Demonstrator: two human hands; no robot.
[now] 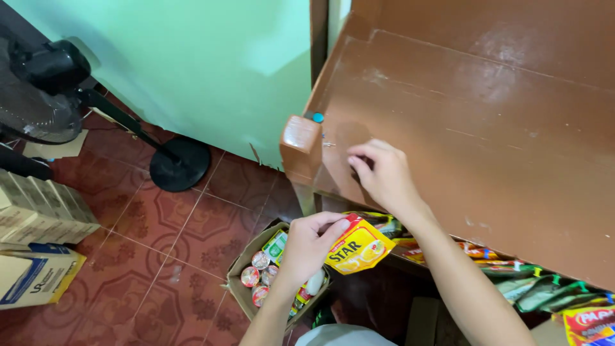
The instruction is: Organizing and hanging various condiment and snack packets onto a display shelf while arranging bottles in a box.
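We see left hand (306, 247) pinching yellow sachet (359, 247), long axis slanting up-right under counter (474, 128) edge, right hand (383, 174) curled on counter's front corner, open top beyond.

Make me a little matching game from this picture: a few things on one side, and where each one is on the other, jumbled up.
Things:
1. yellow sachet
2. cardboard box
3. fan stand
4. right hand

Places:
A. on the tiled floor by the green wall
B. pinched in the left hand
C. resting on the brown wooden counter
D. on the floor under the left hand, holding small round cups

Pairs: 1-B, 2-D, 3-A, 4-C
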